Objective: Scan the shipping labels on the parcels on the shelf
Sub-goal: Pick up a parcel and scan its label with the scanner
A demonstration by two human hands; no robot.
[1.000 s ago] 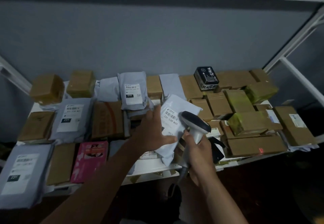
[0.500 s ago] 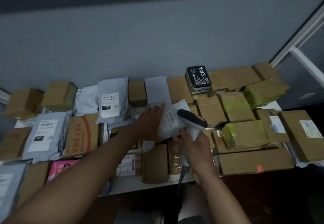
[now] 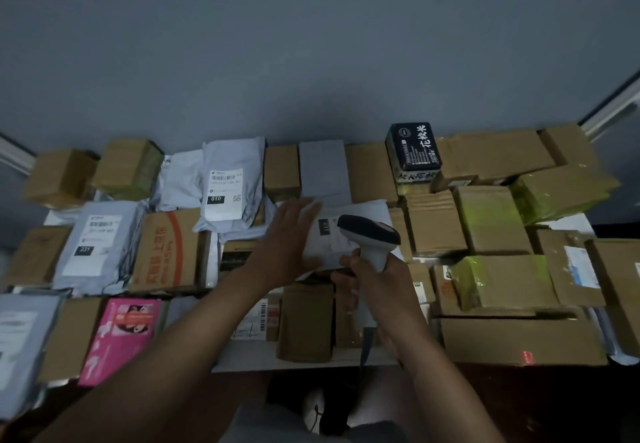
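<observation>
A white shelf (image 3: pixel 304 359) is packed with cardboard boxes and grey mailer bags. At its middle lies a white mailer bag (image 3: pixel 339 231) with a printed shipping label facing up. My left hand (image 3: pixel 291 238) rests flat on the bag's left part, fingers straight. My right hand (image 3: pixel 377 276) grips the handle of a grey handheld barcode scanner (image 3: pixel 370 238); its dark head hangs just over the bag's label. The scanner's cable drops down in front of the shelf.
Grey mailers marked 010 (image 3: pixel 228 189) and 231 (image 3: pixel 97 241) lie left of the hands. A pink box (image 3: pixel 121 335) sits front left, a black box (image 3: pixel 414 151) stands at the back, green-taped boxes (image 3: pixel 491 220) and plain cartons fill the right. A grey wall rises behind.
The white mailer has gone from held up in my left hand down onto the pile. My left hand has flattened on it. The scanner followed, and the view shifted left.
</observation>
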